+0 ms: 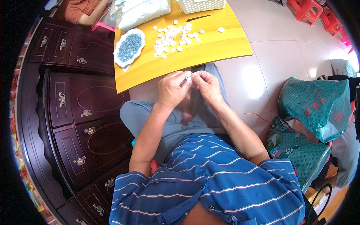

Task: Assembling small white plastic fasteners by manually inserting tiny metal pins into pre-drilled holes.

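Just off the near edge of the yellow table (150, 77), my two hands meet over my lap. Between the fingertips of my left hand (171, 88) is a small white piece (188, 78), pinched upright. My right hand (207, 86) has its thumb and forefinger pressed together at the piece's right side; whether they grip something tiny is hidden. Several similar small white pieces (179, 48) lie scattered on the table ahead. A white scalloped dish (117, 56) holds a heap of small dark screws or pins (129, 47).
Behind the pieces lie a black pointed tool (198, 17), a clear bag of white parts (144, 13) and a white perforated basket (200, 6). A dark wooden cabinet (67, 90) flanks my left. Green bags (313, 101) stand at right; another person's arm (93, 15) shows far left.
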`<state>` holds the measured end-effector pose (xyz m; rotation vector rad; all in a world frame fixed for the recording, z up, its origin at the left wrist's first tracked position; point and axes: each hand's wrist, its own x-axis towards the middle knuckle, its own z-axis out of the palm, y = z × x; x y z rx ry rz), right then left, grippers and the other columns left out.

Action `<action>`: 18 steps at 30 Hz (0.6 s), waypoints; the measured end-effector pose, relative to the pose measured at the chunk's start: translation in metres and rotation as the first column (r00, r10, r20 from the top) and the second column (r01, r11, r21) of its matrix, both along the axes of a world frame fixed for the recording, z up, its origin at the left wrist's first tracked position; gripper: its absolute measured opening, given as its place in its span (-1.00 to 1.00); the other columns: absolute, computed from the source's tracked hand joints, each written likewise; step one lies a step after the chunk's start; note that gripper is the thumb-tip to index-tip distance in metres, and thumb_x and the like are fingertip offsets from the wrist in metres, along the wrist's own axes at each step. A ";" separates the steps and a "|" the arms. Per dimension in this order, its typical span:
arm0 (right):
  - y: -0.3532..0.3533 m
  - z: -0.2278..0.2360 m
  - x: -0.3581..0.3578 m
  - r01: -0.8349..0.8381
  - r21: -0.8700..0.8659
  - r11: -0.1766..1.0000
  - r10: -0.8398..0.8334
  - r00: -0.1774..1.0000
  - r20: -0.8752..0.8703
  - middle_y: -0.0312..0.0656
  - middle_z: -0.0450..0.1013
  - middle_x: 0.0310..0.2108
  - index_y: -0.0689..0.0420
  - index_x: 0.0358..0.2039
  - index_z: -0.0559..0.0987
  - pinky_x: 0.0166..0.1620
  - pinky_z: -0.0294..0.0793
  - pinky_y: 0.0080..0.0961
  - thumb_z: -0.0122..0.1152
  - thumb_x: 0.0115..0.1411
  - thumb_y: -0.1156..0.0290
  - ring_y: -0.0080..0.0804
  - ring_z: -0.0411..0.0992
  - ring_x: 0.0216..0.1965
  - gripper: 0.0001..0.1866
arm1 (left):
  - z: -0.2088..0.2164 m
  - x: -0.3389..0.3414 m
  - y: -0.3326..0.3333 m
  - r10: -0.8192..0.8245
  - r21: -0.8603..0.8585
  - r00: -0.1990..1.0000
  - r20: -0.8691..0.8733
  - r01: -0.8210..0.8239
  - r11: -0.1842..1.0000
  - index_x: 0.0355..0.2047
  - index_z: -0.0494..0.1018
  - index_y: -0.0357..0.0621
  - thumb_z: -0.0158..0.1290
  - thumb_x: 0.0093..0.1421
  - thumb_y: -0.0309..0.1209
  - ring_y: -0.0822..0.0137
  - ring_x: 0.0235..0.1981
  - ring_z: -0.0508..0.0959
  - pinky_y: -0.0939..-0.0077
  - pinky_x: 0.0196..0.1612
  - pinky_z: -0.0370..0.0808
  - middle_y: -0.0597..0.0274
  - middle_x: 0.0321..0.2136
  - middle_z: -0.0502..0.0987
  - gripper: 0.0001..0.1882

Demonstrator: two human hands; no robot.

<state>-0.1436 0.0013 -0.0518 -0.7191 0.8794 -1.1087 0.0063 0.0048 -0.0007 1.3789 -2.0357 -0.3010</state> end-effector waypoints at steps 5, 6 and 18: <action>0.000 0.000 0.000 0.007 0.004 1.000 -0.007 0.999 -0.054 -0.42 0.53 -0.42 0.18 -0.29 0.65 -0.28 0.37 -0.70 0.23 0.36 0.39 -0.71 0.37 -0.41 -0.86 | -0.007 0.000 -0.001 0.014 -0.006 1.000 -0.009 -0.014 1.000 -0.24 0.65 -0.12 0.26 0.07 -0.44 0.10 -0.30 0.68 0.29 -0.25 0.60 0.12 -0.32 0.68 -0.79; 0.001 0.000 0.001 0.011 0.035 0.999 -0.009 0.999 -0.036 -0.42 0.53 -0.42 0.18 -0.29 0.65 -0.28 0.37 -0.70 0.23 0.36 0.39 -0.71 0.37 -0.42 -0.86 | -0.007 0.000 -0.001 0.014 -0.005 1.000 -0.006 -0.014 1.000 -0.24 0.65 -0.12 0.26 0.07 -0.44 0.10 -0.30 0.68 0.29 -0.25 0.60 0.12 -0.32 0.68 -0.79; -0.003 -0.002 -0.001 0.046 0.054 0.997 -0.044 0.998 -0.037 -0.41 0.53 -0.43 0.18 -0.31 0.65 -0.30 0.38 -0.70 0.22 0.35 0.39 -0.70 0.38 -0.42 -0.85 | -0.002 -0.006 -0.005 0.011 0.024 0.999 -0.052 -0.009 1.000 -0.20 0.64 -0.20 0.27 0.11 -0.54 0.30 -0.47 0.65 0.48 -0.35 0.57 0.10 -0.40 0.67 -0.79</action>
